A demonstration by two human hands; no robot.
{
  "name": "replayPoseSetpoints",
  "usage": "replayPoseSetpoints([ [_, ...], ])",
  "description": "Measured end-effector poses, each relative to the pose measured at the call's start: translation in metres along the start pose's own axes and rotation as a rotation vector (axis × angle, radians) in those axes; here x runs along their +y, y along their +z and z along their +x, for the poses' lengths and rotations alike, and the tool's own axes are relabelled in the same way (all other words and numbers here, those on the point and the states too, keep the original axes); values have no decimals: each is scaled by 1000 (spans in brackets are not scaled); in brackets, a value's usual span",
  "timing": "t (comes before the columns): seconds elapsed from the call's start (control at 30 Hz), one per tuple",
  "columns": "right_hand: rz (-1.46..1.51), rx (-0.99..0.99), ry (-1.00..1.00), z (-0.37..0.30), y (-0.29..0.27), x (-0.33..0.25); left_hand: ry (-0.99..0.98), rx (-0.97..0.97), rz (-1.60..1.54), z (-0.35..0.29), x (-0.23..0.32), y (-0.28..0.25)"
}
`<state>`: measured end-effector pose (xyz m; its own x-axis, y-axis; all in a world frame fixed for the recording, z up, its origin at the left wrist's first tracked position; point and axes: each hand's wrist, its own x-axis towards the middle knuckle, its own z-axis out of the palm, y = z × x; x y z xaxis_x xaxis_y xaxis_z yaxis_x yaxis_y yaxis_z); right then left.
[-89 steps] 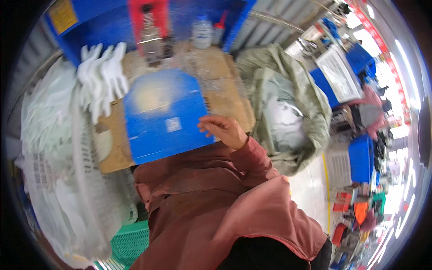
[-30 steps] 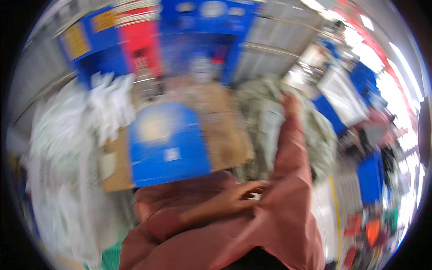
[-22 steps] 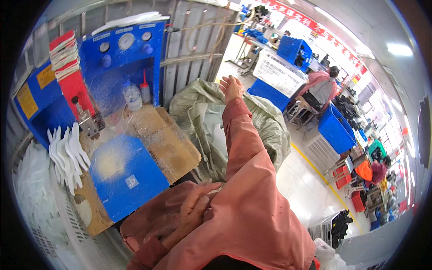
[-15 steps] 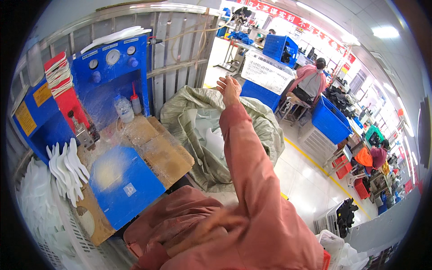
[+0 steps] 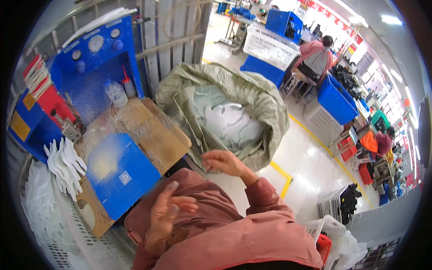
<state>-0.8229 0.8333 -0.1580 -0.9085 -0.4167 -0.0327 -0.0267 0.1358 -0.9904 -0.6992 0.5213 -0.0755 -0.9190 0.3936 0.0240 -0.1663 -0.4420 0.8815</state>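
Observation:
My left hand (image 5: pixel 165 212) hovers over my lap with its fingers spread and nothing in it. Just in front of the large sack, my right hand (image 5: pixel 225 163) hangs in the air; its fingers are loosely bent and apart, with nothing visible between them. The pale green woven sack (image 5: pixel 272 101) gapes wide, filled with white curved flat pieces (image 5: pixel 227 118). To the left, a blue board (image 5: pixel 135 175) dusted with pale powder lies on brown cardboard (image 5: pixel 164 141). More white curved pieces (image 5: pixel 65 164) hang in a row over the edge of a white crate.
A blue machine with gauges (image 5: pixel 96 43) stands behind the board, beside a clear bottle (image 5: pixel 117 94) and a red-tipped squeeze bottle (image 5: pixel 129 85). The white mesh crate (image 5: pixel 85 234) is at lower left. Stacked blue bins (image 5: pixel 335 99) and a seated person (image 5: pixel 315 58) are farther right.
My right hand has come back from beyond the sack toward me. My left hand has risen from my lap, fingers spreading. The view has tilted slightly downward.

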Motion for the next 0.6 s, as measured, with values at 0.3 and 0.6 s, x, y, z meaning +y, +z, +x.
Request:
replayPoseSetpoints([
  [0.3, 450, 564, 343, -55, -78, 123, -144, 147, 53, 33, -36, -24],
  [0.6, 578, 741, 415, -58, -130, 180, -271, 112, -18, 64, -69, -27],
])
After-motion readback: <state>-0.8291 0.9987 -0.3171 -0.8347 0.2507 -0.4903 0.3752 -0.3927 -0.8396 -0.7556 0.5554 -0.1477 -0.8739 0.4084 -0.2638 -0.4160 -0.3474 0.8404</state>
